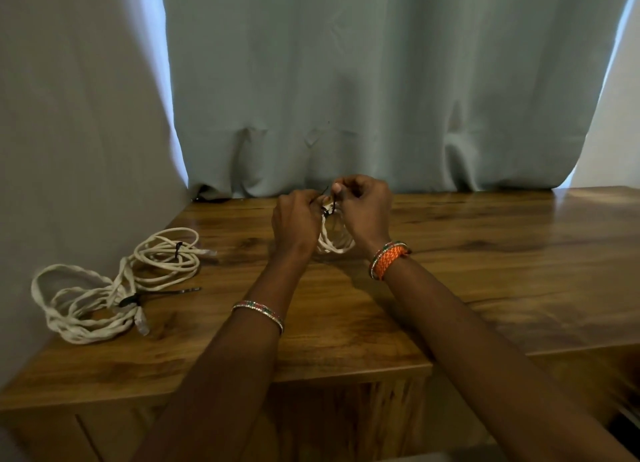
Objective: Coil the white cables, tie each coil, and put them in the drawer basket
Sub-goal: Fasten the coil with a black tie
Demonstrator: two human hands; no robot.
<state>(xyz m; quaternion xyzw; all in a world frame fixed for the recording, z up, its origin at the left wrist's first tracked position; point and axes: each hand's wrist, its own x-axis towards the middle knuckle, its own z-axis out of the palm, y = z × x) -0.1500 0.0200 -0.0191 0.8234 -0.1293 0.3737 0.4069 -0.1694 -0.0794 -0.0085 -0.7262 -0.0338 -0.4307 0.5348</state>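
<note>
Above the middle of the wooden table point(485, 260) I hold a small white cable coil point(334, 245) between both hands. My left hand point(298, 222) and my right hand point(363, 208) each pinch an end of a thin black tie point(325, 193) at the top of the coil. The coil's lower loops hang down between my wrists. Two more white cable coils lie at the table's left: a far coil point(166, 257) with a black tie round it, and a near, thicker coil point(83, 305) bound with a black tie point(130, 301).
A grey-blue curtain point(381, 80) hangs right behind the table's back edge. A wall point(69, 115) closes the left side. The table's front edge steps down at the right, with a dark gap at the lower right corner. No basket is in view.
</note>
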